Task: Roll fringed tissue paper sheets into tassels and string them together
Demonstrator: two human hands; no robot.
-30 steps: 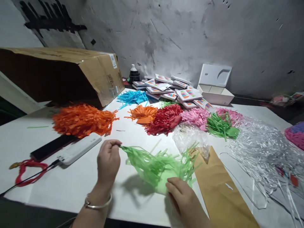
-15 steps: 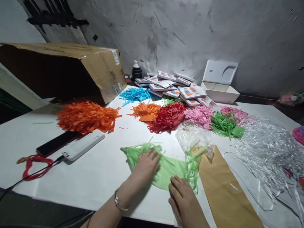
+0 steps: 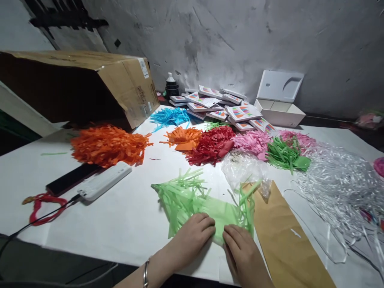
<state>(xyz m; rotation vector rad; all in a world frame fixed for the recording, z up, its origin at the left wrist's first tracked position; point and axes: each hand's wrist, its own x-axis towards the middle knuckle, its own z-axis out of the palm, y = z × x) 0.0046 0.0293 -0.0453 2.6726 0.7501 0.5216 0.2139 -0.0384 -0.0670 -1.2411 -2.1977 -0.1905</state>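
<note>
Left fingers [image 3: 208, 222] drawn back, on green tissue [image 3: 222, 210]

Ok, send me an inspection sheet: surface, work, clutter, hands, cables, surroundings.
Surface: white tabletop, thin green strip at left.
Work: light green fringed sheet, lying spread out.
Clutter: orange fringe bundle, red fringe bundle, silver strands, brown paper.
Hands: left hand and right hand both touching the sheet's near edge; grip unclear.
Cables: black cable plugged into a white device.
Surroundings: grey wall behind; cardboard box back left.
</note>
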